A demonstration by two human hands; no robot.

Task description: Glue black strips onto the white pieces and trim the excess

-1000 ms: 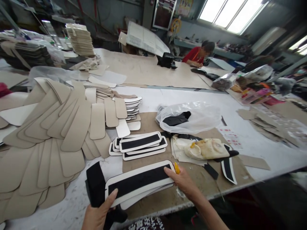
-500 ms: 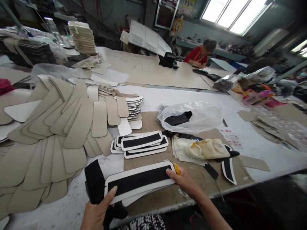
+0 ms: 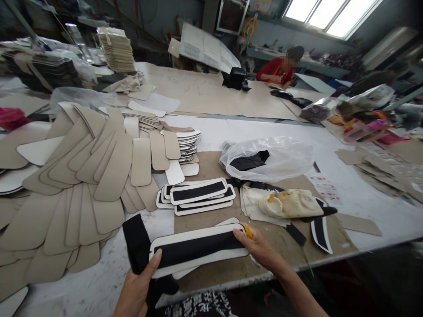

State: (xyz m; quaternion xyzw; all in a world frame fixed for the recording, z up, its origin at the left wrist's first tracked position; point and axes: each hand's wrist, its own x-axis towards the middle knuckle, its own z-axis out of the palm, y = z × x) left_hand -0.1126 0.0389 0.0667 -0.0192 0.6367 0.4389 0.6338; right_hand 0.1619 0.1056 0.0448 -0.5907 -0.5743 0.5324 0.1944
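A long white panel with rounded corners and a black strip along its middle (image 3: 198,252) is held between my two hands. My left hand (image 3: 140,281) grips its left end, thumb on top. At the right end, my right hand (image 3: 259,247) pinches it with the thumb on the black strip. Something small and yellow (image 3: 247,230) shows by the right fingers; its kind is unclear. Beside my left hand stands a folded black strip of material (image 3: 136,242). Under the held panel lies another pale panel (image 3: 187,272), partly hidden.
Similar finished-looking panels (image 3: 198,193) lie stacked ahead. Fanned beige pieces (image 3: 74,176) cover the left. A plastic bag with black material (image 3: 269,158), a stained yellowish container (image 3: 291,203) and a curved panel (image 3: 321,235) lie to the right. A person in red (image 3: 276,70) sits farther back.
The camera view has shifted slightly, so things appear a little farther right. Both hands keep their hold; the black strip now looks rippled near my right thumb.
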